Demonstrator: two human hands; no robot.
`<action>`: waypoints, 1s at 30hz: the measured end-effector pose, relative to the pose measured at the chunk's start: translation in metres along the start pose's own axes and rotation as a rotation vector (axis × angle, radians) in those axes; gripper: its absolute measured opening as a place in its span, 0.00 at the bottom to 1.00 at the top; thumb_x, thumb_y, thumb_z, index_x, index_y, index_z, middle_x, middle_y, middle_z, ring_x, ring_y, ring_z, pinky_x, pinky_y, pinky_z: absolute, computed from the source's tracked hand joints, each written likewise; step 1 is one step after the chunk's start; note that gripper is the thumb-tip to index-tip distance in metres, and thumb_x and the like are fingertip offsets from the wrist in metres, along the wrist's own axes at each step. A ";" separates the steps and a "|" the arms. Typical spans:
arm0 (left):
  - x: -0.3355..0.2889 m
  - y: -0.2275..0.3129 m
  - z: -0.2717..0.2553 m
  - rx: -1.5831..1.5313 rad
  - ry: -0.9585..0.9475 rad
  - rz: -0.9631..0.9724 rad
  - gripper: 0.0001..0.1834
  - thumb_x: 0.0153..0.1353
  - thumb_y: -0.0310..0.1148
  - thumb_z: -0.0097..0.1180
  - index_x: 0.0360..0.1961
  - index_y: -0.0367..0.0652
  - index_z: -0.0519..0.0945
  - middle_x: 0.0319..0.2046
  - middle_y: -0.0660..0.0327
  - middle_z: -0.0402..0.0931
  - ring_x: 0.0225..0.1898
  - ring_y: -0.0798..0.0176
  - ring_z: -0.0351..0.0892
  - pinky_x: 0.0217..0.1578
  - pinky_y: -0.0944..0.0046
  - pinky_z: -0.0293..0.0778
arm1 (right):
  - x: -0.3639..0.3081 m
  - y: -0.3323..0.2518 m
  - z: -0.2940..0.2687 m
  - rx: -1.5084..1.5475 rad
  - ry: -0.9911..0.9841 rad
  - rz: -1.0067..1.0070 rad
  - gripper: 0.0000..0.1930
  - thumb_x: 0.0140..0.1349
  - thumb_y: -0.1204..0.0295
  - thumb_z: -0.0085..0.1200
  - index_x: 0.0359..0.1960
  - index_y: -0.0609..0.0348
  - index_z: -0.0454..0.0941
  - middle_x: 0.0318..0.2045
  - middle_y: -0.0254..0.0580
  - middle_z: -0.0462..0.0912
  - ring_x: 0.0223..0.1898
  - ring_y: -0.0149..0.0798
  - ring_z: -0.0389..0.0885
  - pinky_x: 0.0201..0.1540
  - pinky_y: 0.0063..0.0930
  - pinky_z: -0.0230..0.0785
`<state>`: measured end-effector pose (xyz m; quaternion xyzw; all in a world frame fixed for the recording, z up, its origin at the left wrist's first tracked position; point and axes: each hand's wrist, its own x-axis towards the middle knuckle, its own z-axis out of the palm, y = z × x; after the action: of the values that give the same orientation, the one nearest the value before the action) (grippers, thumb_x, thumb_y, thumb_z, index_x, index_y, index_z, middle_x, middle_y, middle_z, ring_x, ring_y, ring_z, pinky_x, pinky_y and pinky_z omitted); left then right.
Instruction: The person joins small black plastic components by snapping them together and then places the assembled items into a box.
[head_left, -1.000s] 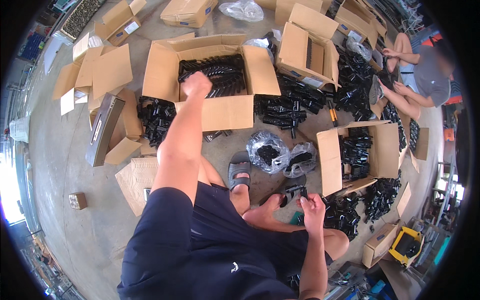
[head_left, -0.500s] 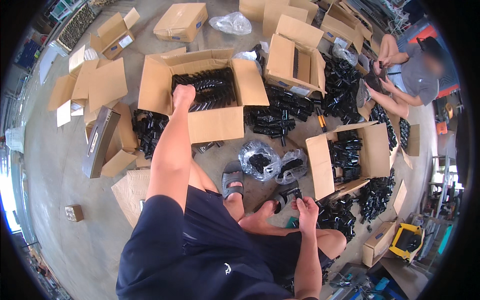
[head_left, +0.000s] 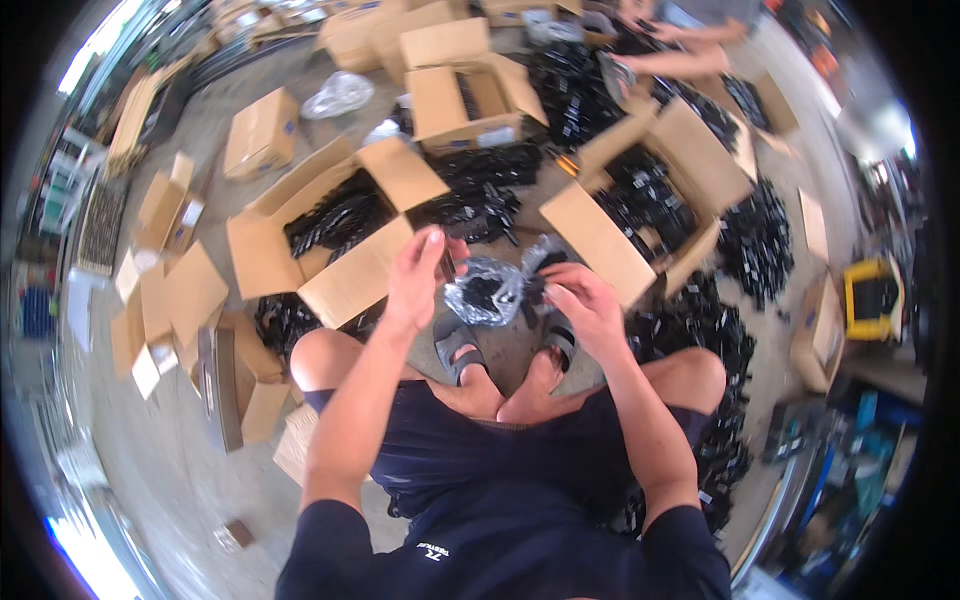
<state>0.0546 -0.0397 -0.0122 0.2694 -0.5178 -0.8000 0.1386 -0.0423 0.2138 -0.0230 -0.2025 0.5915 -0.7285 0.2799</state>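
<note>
over left, black parts (head_left: pixel 340 215) are piled in an open carton (head_left: pixel 355 268), then a small dark piece (head_left: pixel 448 264) is pinched in the left hand (head_left: pixel 412 285). next along, a clear bag (head_left: pixel 500 310) is seen, then the right hand (head_left: pixel 590 310), fingers bunched, too blurry for any grip to be told.

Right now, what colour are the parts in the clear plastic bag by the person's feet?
Black parts, best seen in the head view.

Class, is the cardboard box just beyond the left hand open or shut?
Open: the cardboard box has flaps spread, black parts showing inside.
</note>
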 end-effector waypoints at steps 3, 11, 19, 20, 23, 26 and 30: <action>-0.037 -0.032 0.041 -0.186 -0.093 -0.138 0.18 0.75 0.44 0.50 0.56 0.42 0.75 0.43 0.55 0.82 0.46 0.59 0.84 0.45 0.56 0.84 | -0.010 0.017 0.009 0.077 0.019 -0.031 0.16 0.67 0.78 0.57 0.55 0.65 0.73 0.49 0.40 0.80 0.46 0.29 0.79 0.49 0.26 0.76; -0.067 -0.075 0.062 -0.170 -0.287 -0.180 0.18 0.75 0.39 0.50 0.60 0.41 0.73 0.48 0.59 0.81 0.47 0.62 0.84 0.46 0.57 0.83 | -0.029 0.015 0.001 0.026 0.102 0.108 0.22 0.67 0.79 0.56 0.63 0.66 0.71 0.47 0.40 0.81 0.46 0.30 0.81 0.48 0.25 0.78; -0.062 -0.056 0.042 0.061 -0.331 -0.234 0.18 0.72 0.31 0.55 0.60 0.37 0.74 0.48 0.56 0.82 0.46 0.61 0.86 0.42 0.62 0.86 | -0.026 0.028 0.007 0.119 0.046 0.033 0.21 0.65 0.78 0.59 0.60 0.66 0.75 0.40 0.34 0.81 0.40 0.24 0.80 0.44 0.19 0.75; -0.061 -0.054 0.039 0.099 -0.336 -0.246 0.19 0.71 0.31 0.56 0.59 0.36 0.74 0.47 0.56 0.82 0.44 0.62 0.86 0.40 0.64 0.87 | -0.027 0.028 0.007 0.100 0.028 0.039 0.21 0.65 0.79 0.59 0.60 0.66 0.75 0.40 0.34 0.81 0.40 0.24 0.80 0.44 0.19 0.75; -0.059 -0.051 0.037 0.074 -0.333 -0.266 0.18 0.67 0.29 0.62 0.56 0.38 0.78 0.44 0.60 0.84 0.42 0.68 0.86 0.36 0.70 0.84 | -0.028 0.027 0.013 0.100 0.030 0.032 0.21 0.65 0.78 0.59 0.61 0.65 0.74 0.40 0.34 0.81 0.41 0.24 0.79 0.45 0.19 0.75; -0.057 -0.053 0.037 0.140 -0.350 -0.265 0.18 0.66 0.28 0.63 0.56 0.36 0.78 0.43 0.59 0.84 0.40 0.69 0.85 0.35 0.70 0.84 | -0.029 0.029 0.012 0.059 0.031 0.009 0.22 0.65 0.78 0.58 0.61 0.65 0.74 0.41 0.35 0.81 0.41 0.24 0.79 0.45 0.19 0.74; -0.050 -0.057 0.033 0.175 -0.409 -0.259 0.18 0.66 0.28 0.63 0.55 0.34 0.78 0.43 0.59 0.84 0.40 0.69 0.85 0.37 0.70 0.84 | -0.028 0.032 0.007 0.074 -0.005 0.092 0.22 0.66 0.79 0.57 0.62 0.66 0.73 0.45 0.36 0.81 0.44 0.25 0.79 0.48 0.21 0.75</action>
<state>0.0798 0.0348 -0.0386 0.1773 -0.5635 -0.8011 -0.0965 -0.0110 0.2221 -0.0516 -0.1664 0.5722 -0.7356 0.3221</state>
